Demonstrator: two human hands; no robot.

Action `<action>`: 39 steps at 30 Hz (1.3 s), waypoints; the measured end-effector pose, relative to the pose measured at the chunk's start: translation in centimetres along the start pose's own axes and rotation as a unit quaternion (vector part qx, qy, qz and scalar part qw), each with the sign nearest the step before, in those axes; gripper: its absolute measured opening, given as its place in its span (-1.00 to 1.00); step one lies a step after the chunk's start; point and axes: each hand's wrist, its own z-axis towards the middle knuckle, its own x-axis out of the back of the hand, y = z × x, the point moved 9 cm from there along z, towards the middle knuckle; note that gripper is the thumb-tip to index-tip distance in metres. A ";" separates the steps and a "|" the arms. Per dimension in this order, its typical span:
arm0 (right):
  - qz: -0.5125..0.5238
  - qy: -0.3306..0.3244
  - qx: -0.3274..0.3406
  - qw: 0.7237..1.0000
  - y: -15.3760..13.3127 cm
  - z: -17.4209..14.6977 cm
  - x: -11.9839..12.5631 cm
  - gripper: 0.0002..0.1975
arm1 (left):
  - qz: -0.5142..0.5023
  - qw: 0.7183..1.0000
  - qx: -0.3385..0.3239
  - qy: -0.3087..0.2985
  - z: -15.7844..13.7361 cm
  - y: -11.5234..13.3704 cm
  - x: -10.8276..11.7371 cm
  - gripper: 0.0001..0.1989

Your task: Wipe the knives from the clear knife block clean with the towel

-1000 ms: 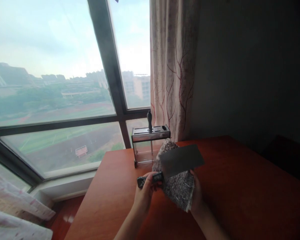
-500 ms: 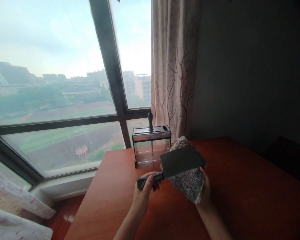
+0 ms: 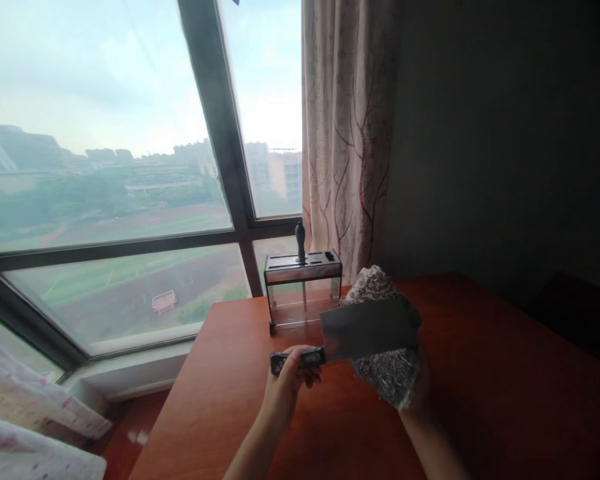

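My left hand (image 3: pixel 293 373) is closed around the black handle of a cleaver (image 3: pixel 367 328), its broad grey blade pointing right. My right hand (image 3: pixel 419 380) grips a shaggy grey cloth (image 3: pixel 390 377) from behind the blade's far end. Some of the cloth shows above the blade and some below it, so it lies at the back of the blade. Most of my right hand's fingers are hidden by the cloth and blade. Both hands are above the wooden table, in front of a clear-sided knife block.
The knife block (image 3: pixel 304 270) stands near the table's far edge, with one dark-handled tool (image 3: pixel 301 241) upright in it. Behind are a window (image 3: pixel 110 133) and a patterned curtain (image 3: pixel 353 133). The reddish wooden table (image 3: pixel 220 400) ends at the left above the floor.
My right hand has slid the cloth to the right along the blade, toward its far end. The cleaver has tilted slightly, and my left hand keeps its hold on the handle.
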 end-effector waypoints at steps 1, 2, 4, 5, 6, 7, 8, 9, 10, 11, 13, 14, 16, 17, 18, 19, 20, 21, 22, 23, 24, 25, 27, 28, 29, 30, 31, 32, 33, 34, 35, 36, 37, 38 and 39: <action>0.001 -0.003 0.001 1.000 0.5 -0.2 -0.4 -0.49 | -0.004 1.000 0.000 0.003 -0.1 0.0 -0.1 -0.62; 0.003 0.003 0.008 1.000 1.0 -0.3 -0.6 -0.53 | -0.008 1.000 0.000 0.008 -0.2 0.0 -0.1 -0.62; 0.003 0.017 0.010 1.000 2.3 -0.5 -0.6 -0.59 | -0.015 1.000 -0.001 0.026 -0.3 0.0 0.0 -0.62; -0.001 0.019 0.003 1.000 3.1 -0.6 -0.6 -0.62 | -0.019 0.999 0.001 0.035 -0.4 0.0 0.1 -0.62; -0.004 0.019 -0.005 1.000 3.8 -0.6 -0.6 -0.63 | -0.024 0.999 0.003 0.044 -0.4 -0.1 0.2 -0.62; -0.006 0.015 -0.017 1.000 4.5 -0.6 -0.6 -0.64 | -0.029 0.998 0.005 0.052 -0.4 -0.1 0.3 -0.62; -0.007 0.010 -0.031 0.999 5.1 -0.6 -0.7 -0.65 | -0.036 0.998 0.005 0.059 -0.4 -0.1 0.4 -0.62; -0.006 0.004 -0.045 0.999 5.6 -0.6 -0.8 -0.64 | -0.042 0.997 0.006 0.063 -0.4 -0.1 0.5 -0.62; -0.003 -0.002 -0.061 0.998 6.0 -0.6 -0.9 -0.63 | -0.048 0.997 0.005 0.067 -0.3 -0.1 0.5 -0.62; 0.001 -0.007 -0.077 0.997 6.2 -0.5 -0.9 -0.61 | -0.053 0.996 0.002 0.069 -0.3 0.0 0.6 -0.62; 0.011 -0.010 -0.101 0.995 6.2 -0.4 -0.9 -0.57 | -0.055 0.996 -0.005 0.068 -0.3 0.1 0.6 -0.63; 0.018 -0.008 -0.109 0.994 6.1 -0.4 -0.8 -0.56 | -0.053 0.996 -0.010 0.065 -0.3 0.2 0.6 -0.63; 0.035 0.004 -0.117 0.992 5.5 -0.2 -0.5 -0.55 | -0.049 0.997 -0.019 0.059 -0.2 0.3 0.6 -0.65; 0.044 0.010 -0.117 0.992 5.2 -0.1 -0.3 -0.55 | -0.048 0.997 -0.021 0.055 -0.1 0.4 0.6 -0.65; 0.053 0.015 -0.115 0.992 4.9 -0.1 -0.1 -0.57 | -0.049 0.997 -0.023 0.053 -0.1 0.4 0.7 -0.65; 0.061 0.018 -0.114 0.991 4.6 0.0 0.1 -0.58 | -0.053 0.997 -0.025 0.052 0.0 0.4 0.8 -0.64; 0.069 0.018 -0.114 0.991 4.5 0.0 0.1 -0.60 | -0.059 0.996 -0.028 0.053 0.1 0.5 1.0 -0.64; 0.077 0.016 -0.116 0.990 4.4 0.0 0.2 -0.61 | -0.066 0.996 -0.031 0.053 0.2 0.6 1.2 -0.65; 0.085 0.012 -0.119 0.989 4.4 0.0 0.2 -0.62 | -0.073 0.995 -0.036 0.055 0.2 0.7 1.3 -0.65; 0.094 0.008 -0.122 0.988 4.5 -0.1 0.2 -0.63 | -0.080 0.994 -0.039 0.056 0.3 0.8 1.5 -0.66; 0.101 0.004 -0.122 0.987 4.5 -0.1 0.1 -0.64 | -0.087 0.994 -0.042 0.056 0.3 0.9 1.6 -0.66; 0.107 -0.001 -0.122 0.987 4.4 -0.1 0.1 -0.64 | -0.093 0.993 -0.043 0.054 0.4 1.0 1.7 -0.66; 0.117 -0.008 -0.118 0.986 4.3 -0.1 0.1 -0.65 | -0.101 0.993 -0.046 0.051 0.4 1.2 1.7 -0.67; 0.121 -0.011 -0.116 0.986 4.1 -0.1 0.1 -0.64 | -0.102 0.993 -0.046 0.048 0.3 1.2 1.6 -0.67; 0.125 -0.012 -0.114 0.985 4.0 -0.1 0.1 -0.64 | -0.102 0.993 -0.046 0.045 0.3 1.2 1.5 -0.67; 0.129 -0.011 -0.112 0.985 3.9 -0.1 0.1 -0.64 | -0.101 0.993 -0.045 0.042 0.2 1.1 1.4 -0.67; 0.132 -0.009 -0.109 0.985 3.7 -0.1 0.2 -0.63 | -0.099 0.993 -0.043 0.038 0.1 1.0 1.3 -0.67; 0.134 -0.007 -0.105 0.985 3.5 0.0 0.4 -0.63 | -0.097 0.994 -0.041 0.034 0.1 0.9 1.2 -0.67; 0.134 -0.006 -0.101 0.986 3.3 0.0 0.6 -0.64 | -0.096 0.994 -0.040 0.030 0.0 0.8 1.1 -0.67; 0.134 -0.004 -0.095 0.986 3.0 0.1 0.9 -0.64 | -0.098 0.994 -0.038 0.029 0.0 0.8 1.0 -0.68; 0.132 -0.002 -0.087 0.987 2.6 0.1 1.1 -0.65 | -0.104 0.994 -0.037 0.028 0.0 0.7 1.0 -0.68; 0.129 0.000 -0.077 0.989 2.2 0.2 1.5 -0.66 | -0.112 0.993 -0.035 0.026 0.0 0.7 1.0 -0.69; 0.127 0.003 -0.066 0.990 1.8 0.3 1.8 -0.66 | -0.122 0.992 -0.032 0.024 0.0 0.6 1.0 -0.69; 0.127 0.006 -0.055 0.990 1.4 0.4 2.2 -0.67 | -0.132 0.991 -0.029 0.020 0.0 0.6 0.9 -0.69; 0.127 0.009 -0.045 0.991 1.1 0.4 2.4 -0.67 | -0.142 0.989 -0.026 0.014 0.0 0.6 0.9 -0.68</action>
